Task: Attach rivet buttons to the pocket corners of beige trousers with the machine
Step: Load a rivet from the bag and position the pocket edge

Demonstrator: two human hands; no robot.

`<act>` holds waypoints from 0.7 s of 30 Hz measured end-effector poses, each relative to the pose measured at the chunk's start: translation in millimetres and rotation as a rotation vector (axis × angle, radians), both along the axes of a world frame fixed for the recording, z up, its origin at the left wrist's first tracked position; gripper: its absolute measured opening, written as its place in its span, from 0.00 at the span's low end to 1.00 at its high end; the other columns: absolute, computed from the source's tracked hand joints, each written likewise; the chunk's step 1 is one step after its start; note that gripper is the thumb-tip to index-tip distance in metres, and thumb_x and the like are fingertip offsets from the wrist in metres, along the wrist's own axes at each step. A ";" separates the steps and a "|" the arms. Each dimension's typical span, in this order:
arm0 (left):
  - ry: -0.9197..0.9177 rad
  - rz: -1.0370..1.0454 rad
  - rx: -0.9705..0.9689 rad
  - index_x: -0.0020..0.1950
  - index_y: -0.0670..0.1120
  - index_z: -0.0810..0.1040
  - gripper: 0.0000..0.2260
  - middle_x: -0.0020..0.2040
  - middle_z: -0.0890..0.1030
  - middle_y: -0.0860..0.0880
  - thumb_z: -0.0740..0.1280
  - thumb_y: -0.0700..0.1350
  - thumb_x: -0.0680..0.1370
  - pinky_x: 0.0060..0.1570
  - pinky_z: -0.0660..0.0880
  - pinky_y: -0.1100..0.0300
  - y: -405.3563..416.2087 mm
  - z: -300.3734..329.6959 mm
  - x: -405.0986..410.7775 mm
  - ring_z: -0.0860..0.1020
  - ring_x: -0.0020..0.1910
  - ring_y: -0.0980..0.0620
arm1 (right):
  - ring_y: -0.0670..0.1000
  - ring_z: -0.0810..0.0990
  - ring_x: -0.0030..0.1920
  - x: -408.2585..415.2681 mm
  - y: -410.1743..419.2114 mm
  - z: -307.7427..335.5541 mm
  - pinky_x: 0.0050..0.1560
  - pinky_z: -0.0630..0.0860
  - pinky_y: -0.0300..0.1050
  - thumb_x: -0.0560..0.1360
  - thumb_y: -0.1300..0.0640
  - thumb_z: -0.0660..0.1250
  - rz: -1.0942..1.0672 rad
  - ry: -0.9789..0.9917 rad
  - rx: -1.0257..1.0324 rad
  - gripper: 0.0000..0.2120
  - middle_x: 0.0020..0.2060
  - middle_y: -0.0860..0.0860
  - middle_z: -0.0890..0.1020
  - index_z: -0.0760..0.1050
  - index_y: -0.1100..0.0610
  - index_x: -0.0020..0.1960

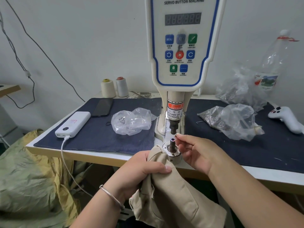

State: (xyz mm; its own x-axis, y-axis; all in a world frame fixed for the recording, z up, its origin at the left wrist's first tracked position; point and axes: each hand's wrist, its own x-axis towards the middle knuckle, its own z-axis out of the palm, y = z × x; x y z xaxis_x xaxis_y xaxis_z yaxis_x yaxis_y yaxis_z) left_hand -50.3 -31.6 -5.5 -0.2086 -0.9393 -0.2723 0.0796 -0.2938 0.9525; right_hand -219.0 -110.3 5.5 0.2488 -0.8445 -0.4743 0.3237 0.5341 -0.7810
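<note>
Soft, limp trousers (166, 191) bunched in left hand (144, 168) at lower centre, best gripped near pocket corner; right hand (195, 152) pinching, contents unclear.

Above both hands, "SERVO BUTTON MACHINE" and "MENU" on cream, blue-trimmed plastic machine head (181, 46); lower, just above right fingertips, orange "WARNING" label (175, 106).

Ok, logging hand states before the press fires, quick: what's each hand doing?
Left hand: grips the beige trousers.
Right hand: fingers pinched by the lower die; whether they hold a rivet cannot be told.
</note>
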 end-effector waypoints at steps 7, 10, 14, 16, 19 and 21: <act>0.001 0.000 0.007 0.55 0.26 0.74 0.22 0.48 0.80 0.35 0.73 0.38 0.66 0.53 0.73 0.50 0.9 2.8 -2.0 0.78 0.48 0.41 | 0.41 0.72 0.21 3.6 0.8 2.8 0.19 0.64 0.29 0.76 0.64 0.68 0.034 -0.128 0.071 0.05 0.29 0.53 0.78 0.77 0.63 0.41; -0.004 0.009 0.000 0.54 0.27 0.75 0.21 0.47 0.80 0.36 0.73 0.38 0.66 0.52 0.73 0.51 0.6 2.8 -1.8 0.78 0.48 0.41 | 0.41 0.71 0.20 4.6 0.2 4.0 0.19 0.63 0.29 0.77 0.63 0.67 0.035 -0.153 0.098 0.06 0.29 0.53 0.77 0.76 0.63 0.41; -0.011 0.014 -0.015 0.54 0.33 0.79 0.19 0.46 0.80 0.36 0.73 0.38 0.66 0.52 0.73 0.51 0.3 3.3 -2.9 0.77 0.47 0.42 | 0.41 0.69 0.19 6.6 0.0 6.2 0.17 0.61 0.29 0.77 0.64 0.65 0.038 -0.164 0.127 0.07 0.27 0.52 0.74 0.73 0.63 0.40; -0.011 0.011 -0.023 0.53 0.36 0.79 0.16 0.46 0.80 0.37 0.73 0.38 0.66 0.50 0.74 0.53 0.0 3.5 -2.8 0.78 0.46 0.43 | 0.41 0.68 0.19 7.2 0.2 7.0 0.18 0.60 0.29 0.78 0.64 0.64 0.038 -0.197 0.141 0.07 0.27 0.51 0.73 0.73 0.62 0.41; -0.005 0.005 -0.027 0.51 0.37 0.80 0.14 0.45 0.81 0.39 0.73 0.38 0.66 0.46 0.77 0.56 -0.6 3.1 -2.3 0.80 0.44 0.45 | 0.40 0.67 0.19 7.8 -0.3 7.4 0.18 0.59 0.29 0.78 0.64 0.63 0.037 -0.240 0.158 0.07 0.27 0.50 0.72 0.72 0.62 0.41; -0.003 0.001 -0.028 0.50 0.38 0.80 0.14 0.44 0.81 0.39 0.74 0.38 0.66 0.46 0.77 0.56 -0.6 3.1 -2.0 0.80 0.43 0.45 | 0.40 0.67 0.19 8.6 -0.4 8.0 0.18 0.58 0.29 0.78 0.64 0.63 0.034 -0.246 0.160 0.07 0.27 0.50 0.72 0.72 0.62 0.41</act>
State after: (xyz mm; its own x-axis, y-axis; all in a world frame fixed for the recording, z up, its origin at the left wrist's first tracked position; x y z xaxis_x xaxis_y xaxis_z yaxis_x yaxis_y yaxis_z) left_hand -52.3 -32.2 -2.5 -0.2072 -0.9468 -0.2464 0.0767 -0.2668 0.9607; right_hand -210.4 -110.7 13.5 0.3995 -0.7530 -0.5228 0.4732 0.6579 -0.5859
